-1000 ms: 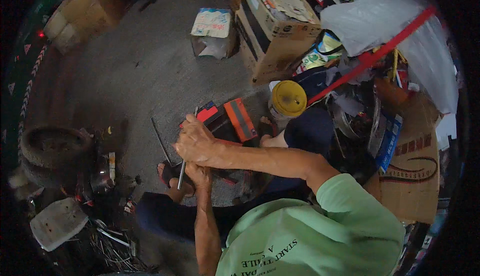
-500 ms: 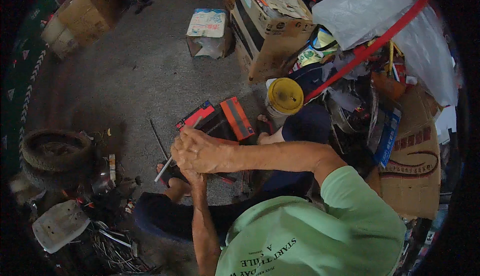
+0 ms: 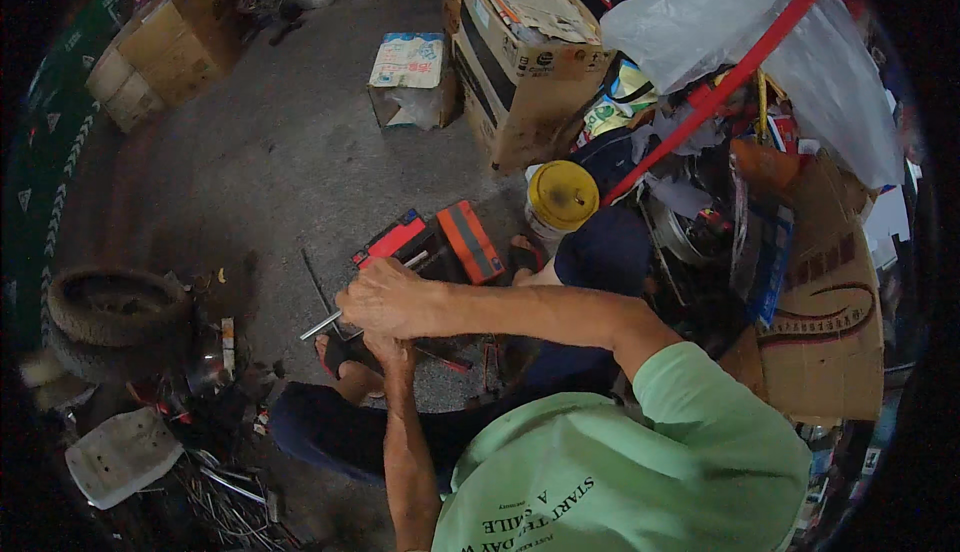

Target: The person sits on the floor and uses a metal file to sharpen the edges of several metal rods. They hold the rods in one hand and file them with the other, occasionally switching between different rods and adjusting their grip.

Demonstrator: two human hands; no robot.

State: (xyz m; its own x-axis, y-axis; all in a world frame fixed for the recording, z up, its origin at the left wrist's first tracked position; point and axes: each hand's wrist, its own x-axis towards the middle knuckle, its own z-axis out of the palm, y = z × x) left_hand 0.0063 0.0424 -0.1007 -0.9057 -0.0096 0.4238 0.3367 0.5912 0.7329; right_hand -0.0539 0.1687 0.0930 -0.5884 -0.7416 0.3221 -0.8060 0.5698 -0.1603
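My right hand (image 3: 395, 300) is closed around a silver metal rod (image 3: 322, 326), whose ends stick out on either side of the fist. Directly beneath it, my left hand (image 3: 386, 346) is mostly covered; its fingers are hidden, and I cannot tell what they grip. Just beyond the hands, black battery-like blocks rest on the floor, one with a red edge (image 3: 391, 237), the other with an orange top (image 3: 469, 242). A thin dark rod (image 3: 318, 280) shows left of my hands, and red-handled tools (image 3: 447, 360) lie below my right wrist.
A yellow-lidded bucket (image 3: 562, 196) stands by my right knee. Cardboard boxes (image 3: 540, 102) and a small carton (image 3: 408, 77) are farther off. Stacked tyres (image 3: 118, 317) and metal scrap (image 3: 230, 492) lie at left; a red bar (image 3: 735, 82) crosses the clutter at right.
The silver rod has tilted flatter, its left end rising slightly while its far end shows more to the right. My hands stay stacked in nearly the same spot. The whole view has shifted slightly.
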